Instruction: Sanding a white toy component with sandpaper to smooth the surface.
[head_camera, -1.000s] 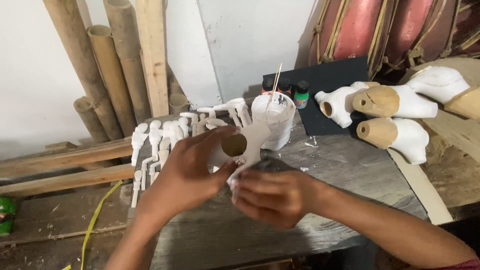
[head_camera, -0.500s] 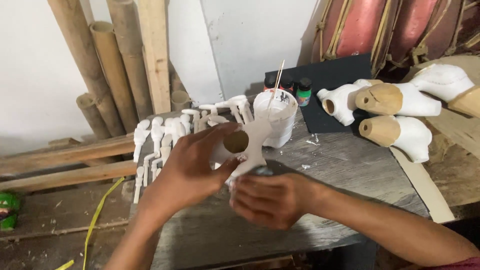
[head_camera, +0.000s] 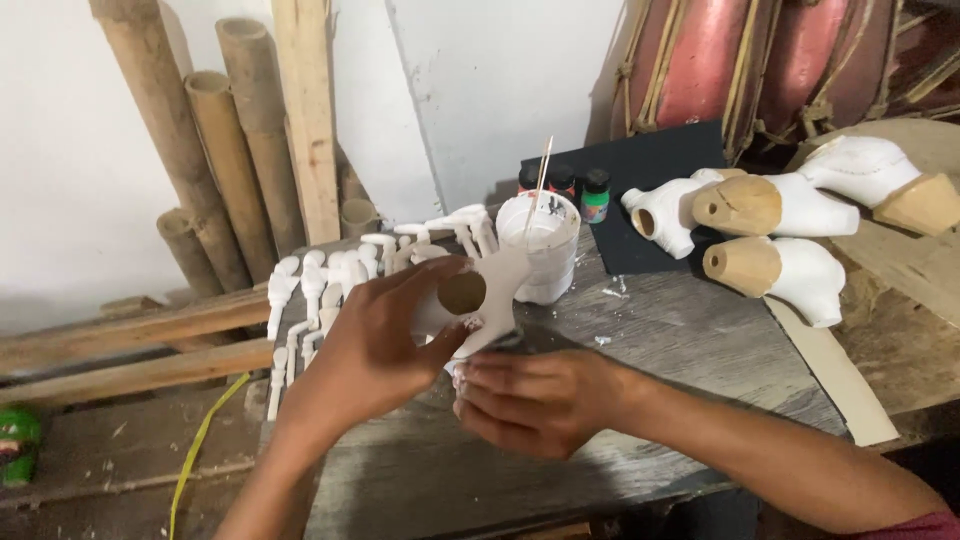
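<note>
Seen from above, two bare hands meet at the centre of a worn grey wooden desk. The left hand is clamped on a white-painted wooden piece with a round bare-wood hole, thumb below and fingers curled over its top. The right hand sits just below it at about 5 o'clock, fingers bunched together against the lower end of the piece. What those fingertips pinch is hidden, so whether they grip anything cannot be told.

Touching the piece at 1 o'clock stands a white cup with a thin stick leaning out of it. Behind the cup, small paint bottles rest on a black board; the cup partly hides them. At 3 o'clock lie several white carved body shapes with bare-wood ends, one nearly touching the picture's right edge.

At 10 o'clock, rows of small white pegs lie on the desk, partly covered by the left hand. Bamboo poles and planks lean beyond them, cut off at the top. A green object at the left edge is too cut off to identify.

Open desk surface lies at 4 o'clock, between the right forearm and the carved shapes. The near desk edge runs just under the wrists.
</note>
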